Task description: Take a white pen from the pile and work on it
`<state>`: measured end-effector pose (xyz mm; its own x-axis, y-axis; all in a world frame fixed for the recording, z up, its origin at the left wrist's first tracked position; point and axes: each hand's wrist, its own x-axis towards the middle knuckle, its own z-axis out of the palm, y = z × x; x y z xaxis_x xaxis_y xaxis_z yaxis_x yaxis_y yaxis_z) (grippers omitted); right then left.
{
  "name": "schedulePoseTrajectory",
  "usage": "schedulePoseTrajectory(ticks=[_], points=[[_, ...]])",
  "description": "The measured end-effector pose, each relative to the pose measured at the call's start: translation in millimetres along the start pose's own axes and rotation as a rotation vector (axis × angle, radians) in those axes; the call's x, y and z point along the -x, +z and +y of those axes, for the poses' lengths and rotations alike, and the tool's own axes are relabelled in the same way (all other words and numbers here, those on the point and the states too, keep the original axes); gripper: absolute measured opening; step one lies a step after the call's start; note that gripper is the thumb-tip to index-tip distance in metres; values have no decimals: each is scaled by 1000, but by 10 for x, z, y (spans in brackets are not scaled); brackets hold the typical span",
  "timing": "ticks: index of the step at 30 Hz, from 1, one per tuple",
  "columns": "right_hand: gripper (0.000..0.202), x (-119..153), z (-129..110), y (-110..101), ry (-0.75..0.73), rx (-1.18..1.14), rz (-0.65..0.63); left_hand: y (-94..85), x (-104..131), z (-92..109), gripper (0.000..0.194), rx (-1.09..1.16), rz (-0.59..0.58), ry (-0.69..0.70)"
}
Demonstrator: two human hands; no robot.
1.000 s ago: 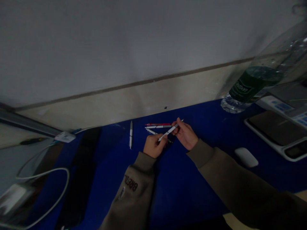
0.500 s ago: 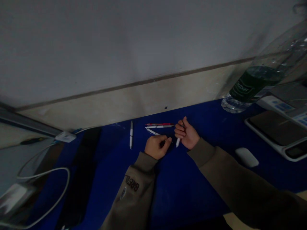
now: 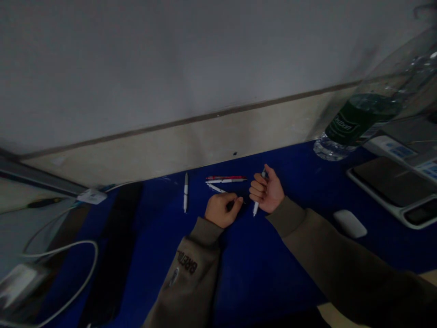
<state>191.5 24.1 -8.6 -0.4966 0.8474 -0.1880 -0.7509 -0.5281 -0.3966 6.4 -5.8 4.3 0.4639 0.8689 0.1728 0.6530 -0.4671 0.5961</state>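
My right hand [image 3: 270,191] has its fingers wrapped round a white pen [image 3: 256,208]. The pen stands steeply, its grey end by my thumb and its white end out below the fist. To its left, my left hand [image 3: 221,210] rests low over the table, thumb and forefinger together; what they pinch, if anything, is hidden. Another white pen [image 3: 215,188] runs slantwise behind that hand, partly covered by it. Beyond it a red pen [image 3: 232,177] and a white pen [image 3: 223,181] lie side by side. A grey-and-white pen [image 3: 186,193] lies apart at the left.
A blue table [image 3: 259,269] meets the wall behind. On the right are a large water bottle [image 3: 355,120], a white mouse [image 3: 350,223] and a white device with a dark flat top [image 3: 392,187]. A white cable [image 3: 94,255] loops at the left beside a dark strip [image 3: 109,278].
The pen in my right hand has shifted, with more of its white end showing below the fist and its grey end by the thumb. My left hand has barely moved.
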Motion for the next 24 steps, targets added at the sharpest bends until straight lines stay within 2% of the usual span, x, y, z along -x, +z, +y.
schedulePoseTrajectory(ticks=[8,13,24], points=[[51,-32,60,17,-66,5,56,-9,2,14,39,5,4,-4],[44,-82,103,8,-143,-43,71,-1,-3,38,36,92,-14,2],[44,-102,136,1,-103,-86,81,77,-12,-79,41,96,-77,122]])
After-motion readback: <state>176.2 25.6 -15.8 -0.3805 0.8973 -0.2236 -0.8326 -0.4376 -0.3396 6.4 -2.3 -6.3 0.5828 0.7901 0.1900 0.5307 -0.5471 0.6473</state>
